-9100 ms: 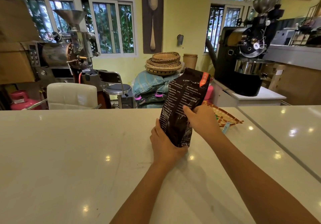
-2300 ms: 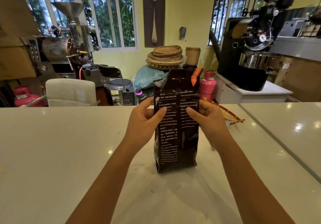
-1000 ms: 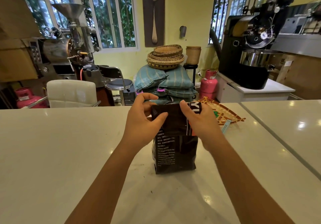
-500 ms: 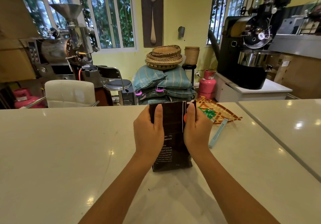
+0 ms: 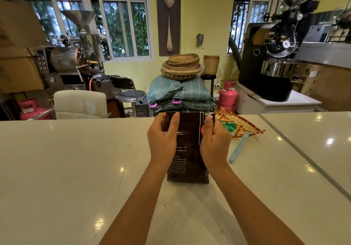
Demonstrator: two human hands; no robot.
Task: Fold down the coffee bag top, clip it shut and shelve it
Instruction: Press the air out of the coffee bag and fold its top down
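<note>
A dark brown coffee bag (image 5: 188,161) with white print stands upright on the white counter (image 5: 66,159), its top folded down toward me. My left hand (image 5: 163,140) grips the fold's left side, thumb pressed on the front. My right hand (image 5: 214,142) grips the right side the same way, covering an orange label. A light blue bag clip (image 5: 239,147) lies flat on the counter just right of my right hand, not touched.
A woven tray (image 5: 241,124) with green packets sits behind the clip. A seam (image 5: 303,161) splits the counter from a second slab on the right. Beyond the counter are a white chair (image 5: 79,104), stacked sacks (image 5: 180,96), baskets and two roasters.
The bag went from tilted to upright. Both hands rolled its tall top down toward me, so it is now much shorter. The clip came into sight on the counter.
</note>
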